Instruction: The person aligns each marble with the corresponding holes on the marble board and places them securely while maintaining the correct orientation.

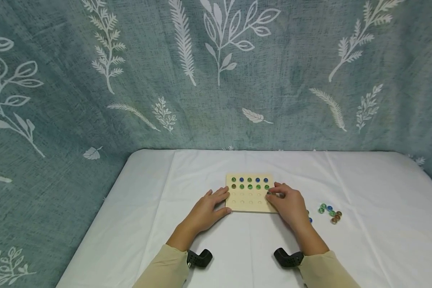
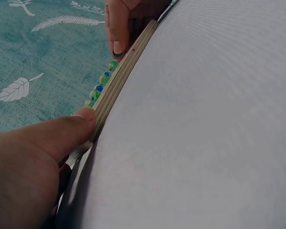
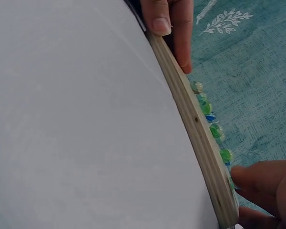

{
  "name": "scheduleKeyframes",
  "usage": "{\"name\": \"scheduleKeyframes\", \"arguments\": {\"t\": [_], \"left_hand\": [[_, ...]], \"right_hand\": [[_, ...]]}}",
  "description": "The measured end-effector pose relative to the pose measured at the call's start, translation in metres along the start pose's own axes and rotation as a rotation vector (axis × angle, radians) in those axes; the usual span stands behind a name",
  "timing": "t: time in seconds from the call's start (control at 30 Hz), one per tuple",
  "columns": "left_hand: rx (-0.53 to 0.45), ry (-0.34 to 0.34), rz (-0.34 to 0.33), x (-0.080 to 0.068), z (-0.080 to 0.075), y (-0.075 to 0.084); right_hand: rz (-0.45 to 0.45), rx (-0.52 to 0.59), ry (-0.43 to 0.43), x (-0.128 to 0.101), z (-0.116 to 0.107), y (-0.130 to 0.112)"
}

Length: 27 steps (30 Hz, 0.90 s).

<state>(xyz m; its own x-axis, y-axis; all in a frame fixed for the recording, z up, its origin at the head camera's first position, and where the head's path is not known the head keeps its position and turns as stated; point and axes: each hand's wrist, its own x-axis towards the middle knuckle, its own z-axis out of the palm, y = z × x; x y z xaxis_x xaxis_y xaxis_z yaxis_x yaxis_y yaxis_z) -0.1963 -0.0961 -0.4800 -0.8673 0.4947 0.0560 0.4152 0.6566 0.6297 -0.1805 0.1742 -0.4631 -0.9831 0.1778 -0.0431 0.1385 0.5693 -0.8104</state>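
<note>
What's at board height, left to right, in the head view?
Left hand → pale rectangular wooden board → right hand → loose round translucent marbles in green, blue and brown.

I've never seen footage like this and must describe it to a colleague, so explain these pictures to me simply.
There is no machine here: these are a person's bare left hand and right hand. The large picture comes from a camera on the person's head, looking forward and down. The other two come from cameras worn on the wrists, so the board appears tilted and edge-on.

On the white-covered table lies a pale board with rows of small hollows. Its two far rows hold green, blue and brown marbles. More loose marbles lie to the right.

The left hand rests at the board's left edge. The right hand pinches a mostly hidden small marble at the right end of the third row.
</note>
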Motion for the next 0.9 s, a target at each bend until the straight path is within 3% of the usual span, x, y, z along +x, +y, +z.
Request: {"name": "scheduleKeyframes", "arguments": {"t": [0.2,0.9], "left_hand": [[0.003,0.004,0.012,0.0006,0.0011,-0.0009],[0.017,0.012,0.013,0.0003,0.0014,-0.0012]], "right_hand": [[-0.025,-0.044,0.021,0.0009,0.0035,0.0026],[-0.015,-0.046,0.013,-0.0007,0.0038,0.0016]]}}
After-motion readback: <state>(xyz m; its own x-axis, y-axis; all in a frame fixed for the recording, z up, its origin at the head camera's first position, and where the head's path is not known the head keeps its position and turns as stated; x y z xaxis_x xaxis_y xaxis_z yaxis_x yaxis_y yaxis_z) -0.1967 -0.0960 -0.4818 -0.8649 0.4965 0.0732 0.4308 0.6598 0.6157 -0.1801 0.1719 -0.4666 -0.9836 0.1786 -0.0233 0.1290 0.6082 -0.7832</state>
